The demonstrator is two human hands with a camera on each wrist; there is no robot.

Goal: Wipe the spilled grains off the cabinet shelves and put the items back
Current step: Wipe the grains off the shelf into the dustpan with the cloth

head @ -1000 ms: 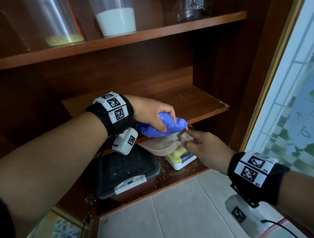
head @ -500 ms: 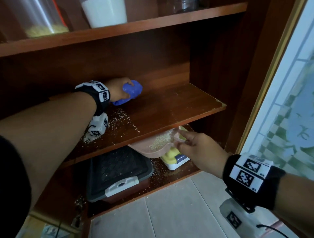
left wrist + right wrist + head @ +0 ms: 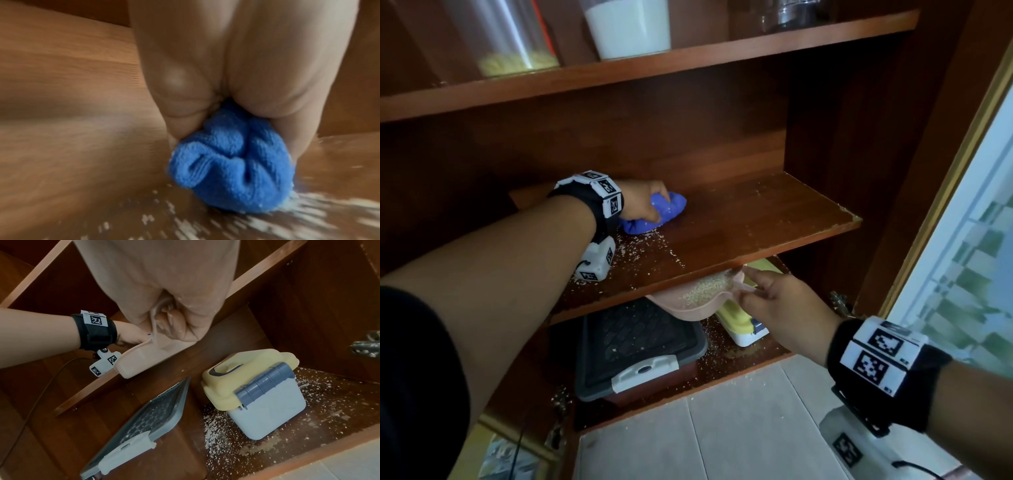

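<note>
My left hand (image 3: 643,202) grips a bunched blue cloth (image 3: 654,214) (image 3: 230,175) and presses it onto the middle shelf (image 3: 739,222), towards its back left. Pale spilled grains (image 3: 640,248) lie on the shelf just in front of the cloth. My right hand (image 3: 774,298) pinches the rim of a pink dish (image 3: 688,303) (image 3: 139,360) held just under the shelf's front edge; a heap of grains lies inside it. More grains (image 3: 218,431) are strewn over the bottom shelf.
On the bottom shelf sit a grey-lidded box (image 3: 633,346) (image 3: 144,423) and a small white box with a yellow lid (image 3: 743,329) (image 3: 252,395). The top shelf (image 3: 654,72) carries clear jars (image 3: 630,27). Tiled floor (image 3: 722,428) lies below; a patterned glass panel (image 3: 979,257) stands at right.
The left hand with the cloth went from the shelf's front edge to the back left, and has now moved a little rightwards over the grains. The right hand keeps the dish under the edge.
</note>
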